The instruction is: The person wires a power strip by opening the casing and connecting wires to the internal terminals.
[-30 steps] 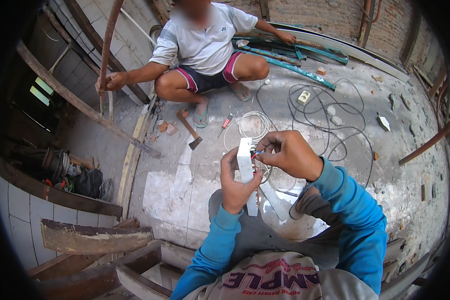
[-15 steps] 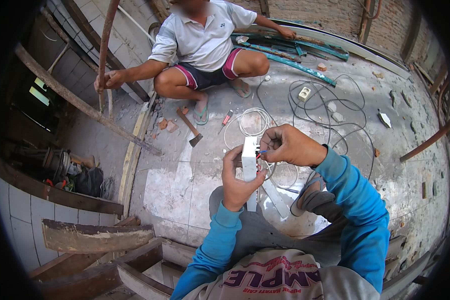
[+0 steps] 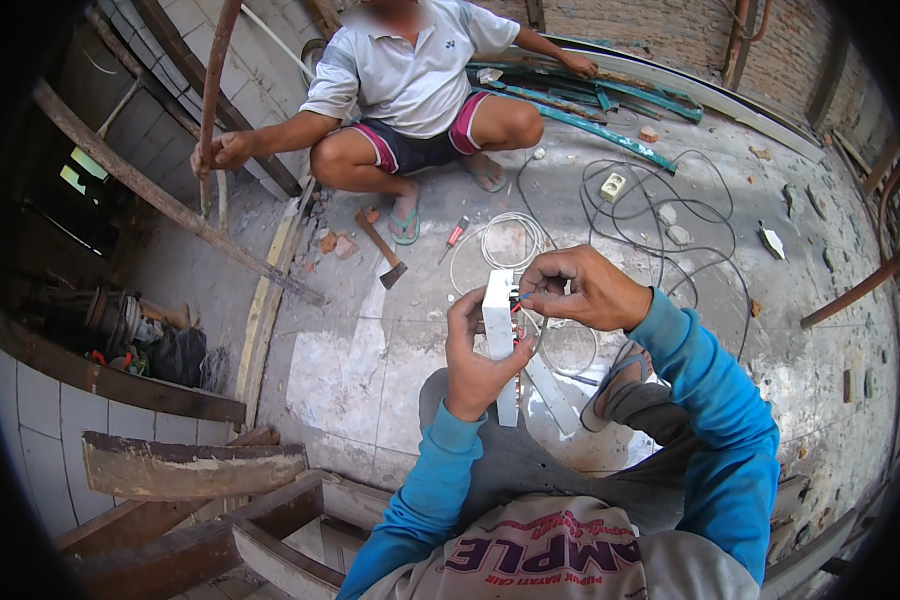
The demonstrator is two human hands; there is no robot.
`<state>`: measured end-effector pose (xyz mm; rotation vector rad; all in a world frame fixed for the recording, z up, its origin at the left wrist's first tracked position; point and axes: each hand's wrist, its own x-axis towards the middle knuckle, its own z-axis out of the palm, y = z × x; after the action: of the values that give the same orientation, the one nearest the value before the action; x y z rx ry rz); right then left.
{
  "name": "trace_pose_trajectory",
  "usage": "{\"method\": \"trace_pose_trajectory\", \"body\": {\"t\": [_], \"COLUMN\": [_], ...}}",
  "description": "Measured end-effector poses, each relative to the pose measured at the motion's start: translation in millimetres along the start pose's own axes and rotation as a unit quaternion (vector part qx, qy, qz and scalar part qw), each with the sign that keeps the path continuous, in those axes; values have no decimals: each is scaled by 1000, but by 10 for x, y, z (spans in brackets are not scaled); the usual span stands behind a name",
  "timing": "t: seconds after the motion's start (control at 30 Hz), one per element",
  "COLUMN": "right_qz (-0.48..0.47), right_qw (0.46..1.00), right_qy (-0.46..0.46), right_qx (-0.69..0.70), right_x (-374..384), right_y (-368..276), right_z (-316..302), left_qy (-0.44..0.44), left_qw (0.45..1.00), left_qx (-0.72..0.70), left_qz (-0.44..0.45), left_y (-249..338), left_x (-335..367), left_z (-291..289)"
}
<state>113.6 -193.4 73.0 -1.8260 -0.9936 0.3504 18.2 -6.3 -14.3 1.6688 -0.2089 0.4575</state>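
Note:
My left hand (image 3: pixel 480 360) is wrapped round a white rectangular electrical housing (image 3: pixel 498 312), tilted so that its open side faces right. Red and blue wires (image 3: pixel 517 303) come out of that side. My right hand (image 3: pixel 580 290) pinches the wires between thumb and fingertips, close against the housing. Below my hands, a long white strip (image 3: pixel 550 395) lies slanting by my foot, and another white piece (image 3: pixel 508 403) shows just under my left hand. What sits inside the housing is mostly hidden by my fingers.
A person (image 3: pixel 405 90) squats opposite, one hand on a rusty pole (image 3: pixel 208 110). On the floor lie a hatchet (image 3: pixel 382 250), a screwdriver (image 3: pixel 454 238), coiled white cable (image 3: pixel 515 243), a black cord (image 3: pixel 715 210) with a socket block (image 3: pixel 612 187), and green metal bars (image 3: pixel 590 125). Wooden frames (image 3: pixel 195 465) stand at lower left.
Both hands keep nearly the same hold on the housing and wires. The view has shifted very slightly; the person opposite stays squatting.

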Motion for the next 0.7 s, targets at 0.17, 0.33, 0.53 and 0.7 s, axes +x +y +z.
{"method": "trace_pose_trajectory", "body": {"t": [0.17,0.33,0.53,0.7], "right_qz": [-123,-168,-51,27], "right_qw": [986,969,968,986], "right_qy": [33,99,184,162], "right_qx": [-112,-153,-163,-1], "right_x": [-15,-36,-34,-15], "right_y": [138,201,139,222], "right_z": [38,173,415,427], "left_qy": [-4,5,21,15], "left_qw": [1000,1000,999,995], "left_qx": [-8,0,9,-78], "left_qz": [-21,-21,-37,-59], "left_y": [41,42,25,-35], "left_x": [3,-18,-17,-20], "left_z": [28,57,66,63]}}
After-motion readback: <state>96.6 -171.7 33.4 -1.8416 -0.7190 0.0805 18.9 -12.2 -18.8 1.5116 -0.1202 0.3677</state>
